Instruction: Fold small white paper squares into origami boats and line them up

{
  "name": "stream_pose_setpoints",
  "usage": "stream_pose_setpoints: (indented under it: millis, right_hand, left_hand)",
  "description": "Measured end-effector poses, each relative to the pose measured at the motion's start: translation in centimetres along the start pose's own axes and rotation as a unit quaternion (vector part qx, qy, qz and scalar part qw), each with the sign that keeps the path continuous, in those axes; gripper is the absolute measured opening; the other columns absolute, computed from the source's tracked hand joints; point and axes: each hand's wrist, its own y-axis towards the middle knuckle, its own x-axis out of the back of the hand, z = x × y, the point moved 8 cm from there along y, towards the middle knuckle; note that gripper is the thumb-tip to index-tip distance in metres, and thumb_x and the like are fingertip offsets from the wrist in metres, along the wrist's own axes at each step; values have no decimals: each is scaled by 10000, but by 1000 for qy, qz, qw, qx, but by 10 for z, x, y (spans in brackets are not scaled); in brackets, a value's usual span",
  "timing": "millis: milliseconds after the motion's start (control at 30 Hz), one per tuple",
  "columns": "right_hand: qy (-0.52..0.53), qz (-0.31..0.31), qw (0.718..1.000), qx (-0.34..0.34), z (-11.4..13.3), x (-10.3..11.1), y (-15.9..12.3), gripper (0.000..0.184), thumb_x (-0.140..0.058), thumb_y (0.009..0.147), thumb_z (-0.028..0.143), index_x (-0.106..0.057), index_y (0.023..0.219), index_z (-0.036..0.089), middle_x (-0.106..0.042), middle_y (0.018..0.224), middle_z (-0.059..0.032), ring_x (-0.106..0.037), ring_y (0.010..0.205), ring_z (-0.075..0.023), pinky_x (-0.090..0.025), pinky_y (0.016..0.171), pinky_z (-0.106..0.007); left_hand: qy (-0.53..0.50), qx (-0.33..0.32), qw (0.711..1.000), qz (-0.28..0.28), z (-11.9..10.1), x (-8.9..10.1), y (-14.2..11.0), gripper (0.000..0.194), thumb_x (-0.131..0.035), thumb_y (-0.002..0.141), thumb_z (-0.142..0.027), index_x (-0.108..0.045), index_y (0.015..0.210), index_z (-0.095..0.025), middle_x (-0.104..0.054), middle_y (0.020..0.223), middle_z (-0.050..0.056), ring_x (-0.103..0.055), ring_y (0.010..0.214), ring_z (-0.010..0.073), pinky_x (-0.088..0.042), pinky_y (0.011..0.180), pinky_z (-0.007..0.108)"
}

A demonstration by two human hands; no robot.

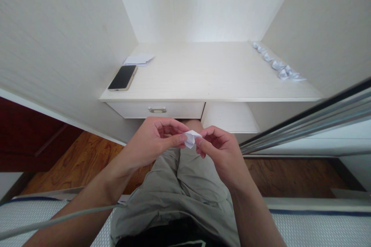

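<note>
A small folded piece of white paper is held up above my lap, between my two hands. My left hand pinches its left side with thumb and fingers. On the opposite side my right hand grips it, also between thumb and fingertips. The fingertips cover both ends of the paper, while its creased middle shows. Along the right side of the white shelf lies a row of several small folded paper pieces. Some flat white paper sheets rest at the shelf's back left.
A phone with a dark screen lies at the shelf's left. Under the shelf are a drawer with a metal handle and an open compartment. A pale cable crosses at lower left. Metal door rails run along the right.
</note>
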Motion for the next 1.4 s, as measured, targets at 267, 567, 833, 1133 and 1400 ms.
stream_pose_setpoints:
  millis: [267, 567, 833, 1133, 1400]
  right_hand:
    - [20, 9, 1000, -3, -7, 4, 0, 203, -825, 825, 356, -695, 782, 205, -649, 625, 27, -519, 569, -109, -389, 544, -247]
    - [47, 12, 998, -35, -12, 3, 2, 226, -841, 788, 367, -690, 759, 202, -656, 598, 23, -534, 541, -108, -384, 521, -239]
    - [8, -7, 1000, -22, -10, 2, 0, 245, -837, 798, 394, -692, 763, 201, -648, 608, 24, -531, 537, -107, -407, 516, -242]
    - [-38, -46, 998, 12, -6, 5, -2, 205, -810, 817, 366, -695, 772, 203, -634, 600, 27, -513, 516, -102, -403, 490, -241]
    - [-106, -64, 992, 30, 3, 6, -5, 174, -782, 837, 356, -711, 789, 204, -660, 607, 6, -554, 527, -126, -424, 502, -261]
  left_hand:
    - [-45, 12, 999, 16, 7, -5, 4, 192, -872, 767, -250, -813, 933, -175, -812, 878, 50, -751, 786, 165, -615, 755, 273]
    - [-98, 0, 995, 15, 14, -5, 8, 168, -896, 747, -217, -818, 890, -175, -802, 822, 33, -736, 744, 134, -599, 729, 234]
    - [-12, 16, 1000, 6, 7, -4, 9, 203, -900, 727, -279, -792, 855, -164, -780, 766, 39, -712, 666, 147, -581, 593, 228]
    - [55, 3, 997, -52, -3, -3, 7, 269, -909, 698, -292, -768, 881, -153, -785, 802, 47, -731, 699, 164, -613, 621, 251]
    - [33, 5, 999, -20, 2, -2, 11, 329, -925, 657, -259, -761, 921, -152, -797, 833, 47, -743, 736, 171, -598, 724, 283]
